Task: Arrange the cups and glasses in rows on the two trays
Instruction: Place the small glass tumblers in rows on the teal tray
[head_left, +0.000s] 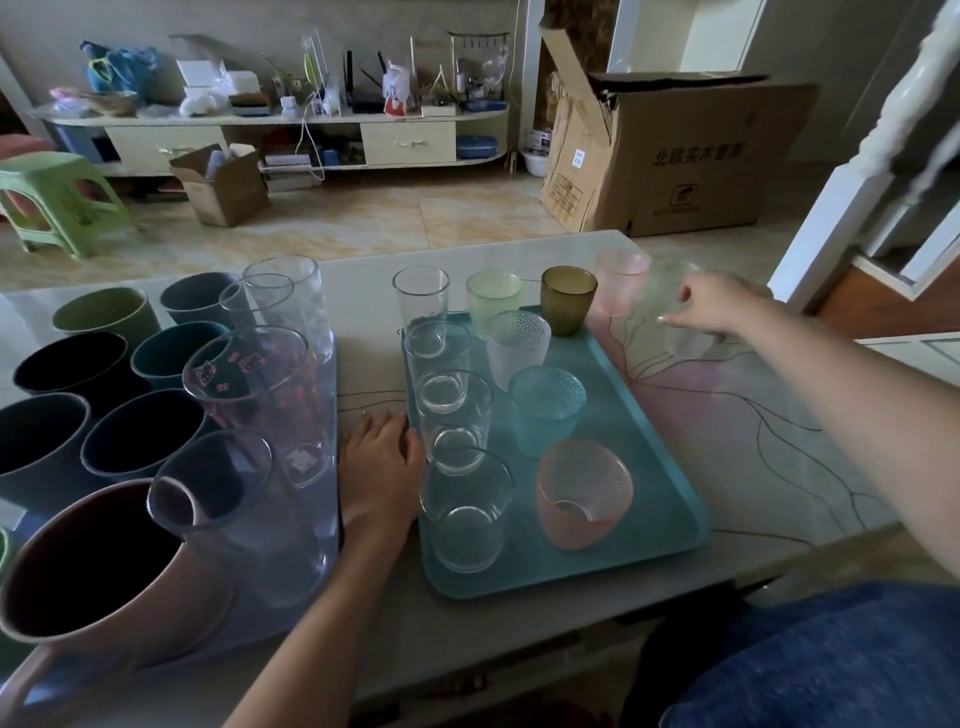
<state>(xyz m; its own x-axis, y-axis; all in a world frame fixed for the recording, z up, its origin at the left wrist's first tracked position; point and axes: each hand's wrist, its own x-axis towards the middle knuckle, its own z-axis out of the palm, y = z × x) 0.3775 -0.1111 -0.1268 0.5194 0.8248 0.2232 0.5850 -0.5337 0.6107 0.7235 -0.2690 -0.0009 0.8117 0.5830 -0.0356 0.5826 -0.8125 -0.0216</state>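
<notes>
A teal tray (639, 467) on the table holds a column of clear glasses (467, 499) along its left side. Beside them stand a frosted glass (517, 348), a teal glass (545, 410) and a pink glass (582, 493). Behind the tray, a green glass (493, 299), an amber glass (569, 299) and a pale pink glass (621, 280) stand in a line. My right hand (717, 306) grips a clear textured glass (685, 338) on the table at the far right. My left hand (382, 457) lies flat against the teal tray's left edge. A translucent tray (335, 415) at left carries several dark mugs (140, 431) and tall clear glasses (260, 395).
A big pink mug (104, 561) fills the near left corner. The table's right part bears a flower pattern (727, 405). Beyond the table are a large cardboard box (691, 156), a green stool (57, 202) and a cluttered low cabinet (270, 119).
</notes>
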